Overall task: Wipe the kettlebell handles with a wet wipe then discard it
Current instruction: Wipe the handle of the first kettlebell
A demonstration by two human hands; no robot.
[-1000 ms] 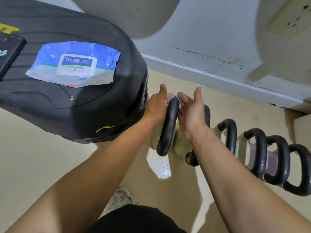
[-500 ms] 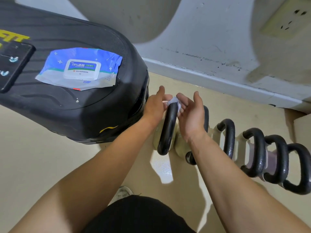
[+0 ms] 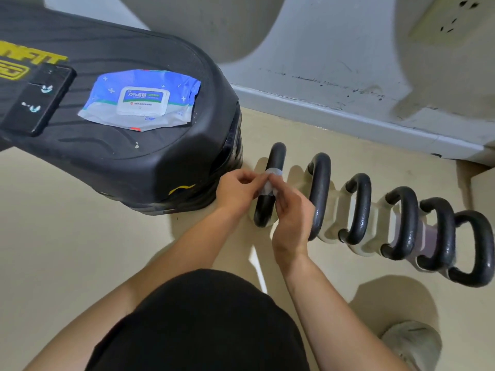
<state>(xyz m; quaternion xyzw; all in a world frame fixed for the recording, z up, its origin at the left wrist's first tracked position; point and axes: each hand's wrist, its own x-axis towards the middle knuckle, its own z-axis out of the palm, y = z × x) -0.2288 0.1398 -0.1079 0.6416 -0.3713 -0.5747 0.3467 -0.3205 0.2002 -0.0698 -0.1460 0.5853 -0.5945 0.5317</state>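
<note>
We have the wet wipe wrapped round the first kettlebell handle, the one nearest the black bench, part-way along its near side. Our left hand and right hand each pinch an end of it, fingers curled, drawing it snug against the metal.

The sheet is bunched into a narrow band. We judge it could tear or slip from one pinch if we drag hard, and it may leave strips of the handle unwiped. Five more handles wait in the row to our right, and one wipe may dry out or get grimy before the last. This kettlebell stands close to the bench, so our left knuckles could knock it. The wipe pack lies on the bench top if we need another. No bin shows, so the discard spot is unknown.
</note>
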